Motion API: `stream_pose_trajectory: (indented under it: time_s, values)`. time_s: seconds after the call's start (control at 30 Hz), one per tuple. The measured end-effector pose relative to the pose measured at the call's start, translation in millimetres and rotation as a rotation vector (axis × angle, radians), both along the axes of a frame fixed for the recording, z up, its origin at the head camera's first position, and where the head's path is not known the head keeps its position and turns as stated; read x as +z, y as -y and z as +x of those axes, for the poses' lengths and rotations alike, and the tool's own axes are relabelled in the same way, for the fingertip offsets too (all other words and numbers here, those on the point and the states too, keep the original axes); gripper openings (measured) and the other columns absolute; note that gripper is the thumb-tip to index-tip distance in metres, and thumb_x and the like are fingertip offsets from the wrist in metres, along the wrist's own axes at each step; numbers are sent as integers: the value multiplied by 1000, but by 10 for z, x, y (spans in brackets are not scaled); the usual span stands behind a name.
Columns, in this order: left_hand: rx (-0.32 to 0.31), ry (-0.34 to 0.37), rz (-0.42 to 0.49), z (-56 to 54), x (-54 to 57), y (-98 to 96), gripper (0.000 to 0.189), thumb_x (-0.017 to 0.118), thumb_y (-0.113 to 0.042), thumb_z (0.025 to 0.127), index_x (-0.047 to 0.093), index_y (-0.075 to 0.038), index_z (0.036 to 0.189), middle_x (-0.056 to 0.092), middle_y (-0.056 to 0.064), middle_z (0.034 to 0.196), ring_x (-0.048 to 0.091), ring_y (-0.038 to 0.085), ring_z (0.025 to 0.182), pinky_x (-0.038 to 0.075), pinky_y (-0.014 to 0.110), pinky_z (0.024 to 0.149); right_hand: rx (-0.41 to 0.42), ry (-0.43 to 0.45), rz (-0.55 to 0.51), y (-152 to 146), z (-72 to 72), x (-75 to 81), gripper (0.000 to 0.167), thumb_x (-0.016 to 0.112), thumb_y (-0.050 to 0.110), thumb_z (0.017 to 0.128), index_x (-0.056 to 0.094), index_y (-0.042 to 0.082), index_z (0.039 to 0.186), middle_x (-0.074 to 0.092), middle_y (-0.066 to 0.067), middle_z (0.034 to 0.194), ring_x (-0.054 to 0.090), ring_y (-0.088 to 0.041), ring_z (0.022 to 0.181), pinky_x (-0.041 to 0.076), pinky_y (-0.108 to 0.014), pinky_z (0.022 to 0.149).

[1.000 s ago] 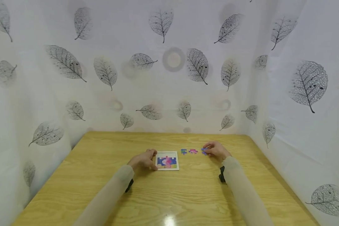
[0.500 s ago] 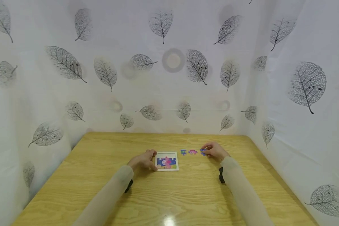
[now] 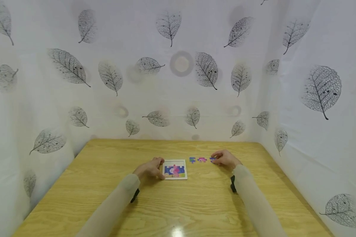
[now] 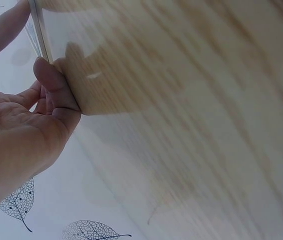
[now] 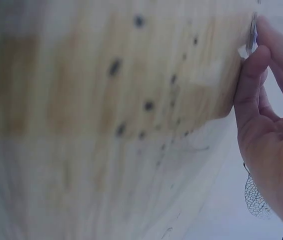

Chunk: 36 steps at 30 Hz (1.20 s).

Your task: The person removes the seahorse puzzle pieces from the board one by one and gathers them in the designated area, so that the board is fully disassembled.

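A white puzzle tray [image 3: 175,178] lies on the table, its lower part filled with a blue and pink picture; the strip along its far side shows pale. My left hand [image 3: 149,168] holds the tray's left edge, thumb near the front corner and fingers near the far corner. Right of the tray, a blue-green puzzle piece [image 3: 192,160] and a pink puzzle piece [image 3: 202,160] lie in a row. At the end of that row my right hand [image 3: 227,159] pinches a blue puzzle piece [image 3: 212,160], partly covered by the fingertips. In the right wrist view, this piece [image 5: 252,35] appears edge-on by the fingers.
The wood-grain table [image 3: 178,204] reaches back to a white curtain [image 3: 178,89] printed with dark leaves, which also hangs along both sides. Each wrist carries a black strap, and a light reflection shows at the table's front.
My right hand and the blue piece have shifted slightly left, nearer the pink piece. The left hand stays at the tray's edge. The head view has tilted a little.
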<state>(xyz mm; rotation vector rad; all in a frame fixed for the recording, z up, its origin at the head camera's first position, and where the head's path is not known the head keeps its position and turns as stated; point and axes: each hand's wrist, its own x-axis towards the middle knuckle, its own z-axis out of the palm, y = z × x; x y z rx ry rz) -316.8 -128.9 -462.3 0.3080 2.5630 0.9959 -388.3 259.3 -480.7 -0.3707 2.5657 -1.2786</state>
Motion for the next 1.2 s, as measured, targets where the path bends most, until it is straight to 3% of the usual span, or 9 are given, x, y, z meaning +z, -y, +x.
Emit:
stream_pose_trajectory:
  time_s: [0.13,0.4,0.63,0.77,0.97,1.1,1.2]
  values:
    - [-11,-11,1,10,9,6,72,82,-12,77,43,-2,136,43,15,137,41,28,124,30,49,115,23,-10,1,1,2,4,35,73,8,86,66,-4,118,62,-15,101,55,-17,80,52,-27,68]
    - [9,-6,-1,22,14,14,73,81,-11,77,42,-2,139,42,14,139,41,29,125,29,50,115,26,0,-21,41,6,18,36,73,7,87,64,-6,119,61,-11,91,54,-15,74,50,-26,65]
    - [-17,-18,-2,15,2,23,72,81,-14,79,43,-1,137,43,15,138,43,30,124,32,49,114,41,11,-47,15,50,46,39,69,3,88,61,-7,125,59,-20,106,55,-19,87,52,-27,71]
    - [-11,-17,4,6,14,25,73,81,-13,79,41,-1,139,42,15,139,43,29,124,32,49,114,27,46,-112,50,43,65,41,67,2,90,58,-5,129,58,-21,114,55,-18,86,51,-26,69]
    - [-34,-41,-11,-9,46,5,73,81,-15,79,42,-2,139,43,14,137,43,27,122,32,48,113,127,22,-108,245,83,189,43,65,3,91,56,-8,131,63,-24,118,63,-21,94,56,-30,78]
    - [-56,-47,-9,-5,43,-1,72,81,-18,79,42,-1,138,44,14,135,43,27,121,33,49,113,198,137,-209,504,155,245,45,64,-1,90,53,-8,134,62,-25,126,64,-31,110,55,-38,91]
    - [-54,-37,-24,6,17,30,75,83,-20,77,43,-2,138,45,12,131,44,26,118,34,49,112,254,199,-244,758,223,234,45,64,2,92,53,-7,134,60,-25,130,63,-34,112,54,-40,92]
